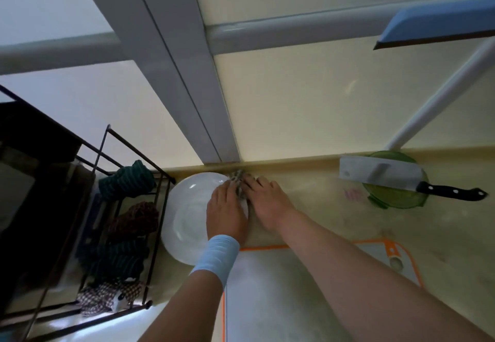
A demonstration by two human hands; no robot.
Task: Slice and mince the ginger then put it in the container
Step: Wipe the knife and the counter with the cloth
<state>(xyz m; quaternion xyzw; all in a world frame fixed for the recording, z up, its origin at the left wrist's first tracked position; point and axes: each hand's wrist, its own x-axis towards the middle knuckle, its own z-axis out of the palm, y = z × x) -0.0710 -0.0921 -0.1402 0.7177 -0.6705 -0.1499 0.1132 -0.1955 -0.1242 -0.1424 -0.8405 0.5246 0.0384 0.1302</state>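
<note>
Both of my hands rest on a small patterned cloth [238, 178] at the far edge of a white plate [187, 215], near the wall. My left hand [226, 213], with a pale blue wristband, lies over the plate's right side. My right hand [267, 202] presses beside it on the counter. A cleaver [380, 174] with a black handle lies across a green container [393, 197] at the far right. A white cutting board [308, 288] with an orange rim sits under my forearms. No ginger shows.
A black wire rack [128, 224] holding folded striped and checked cloths stands at the left. A window frame rises behind the counter. A blue shelf edge [434, 25] juts in at the top right.
</note>
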